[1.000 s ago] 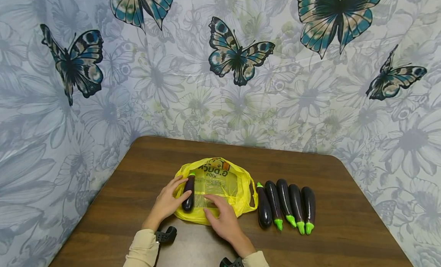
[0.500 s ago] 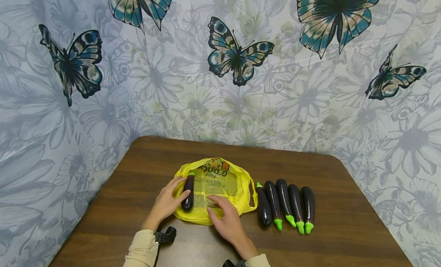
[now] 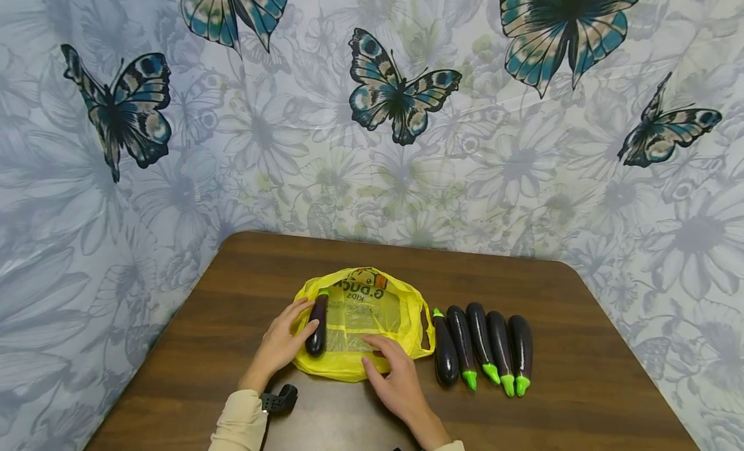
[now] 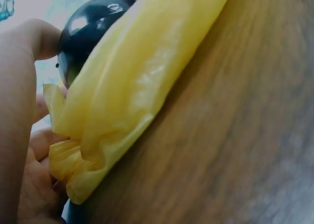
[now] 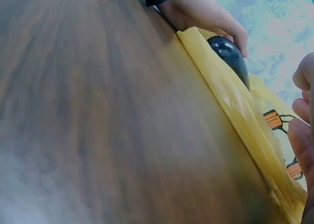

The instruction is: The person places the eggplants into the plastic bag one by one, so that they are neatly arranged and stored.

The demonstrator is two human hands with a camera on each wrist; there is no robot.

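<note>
An open yellow plastic bag (image 3: 343,366) with printed lettering lies on the table. One dark purple eggplant (image 3: 316,328) with a green stem end sits at the bag's left inside. My left hand (image 3: 279,341) holds this eggplant, thumb over its side and the other fingers along the far left; in the left wrist view, folds of the bag partly hide the fingers (image 4: 44,140). Over the bag's front right rim is my right hand (image 3: 398,380), fingers loosely bent, nothing in it. To the right of the bag, several eggplants (image 3: 478,338) lie side by side.
The brown wooden table (image 3: 581,373) has a rounded far edge. Behind it hangs a cloth (image 3: 523,173) printed with flowers and butterflies. A black wrist device (image 3: 280,399) sits at my left wrist.
My right hand has drifted right and slightly toward me, from over the bag's middle to its front right rim. The left hand stays on the eggplant almost unmoved.
</note>
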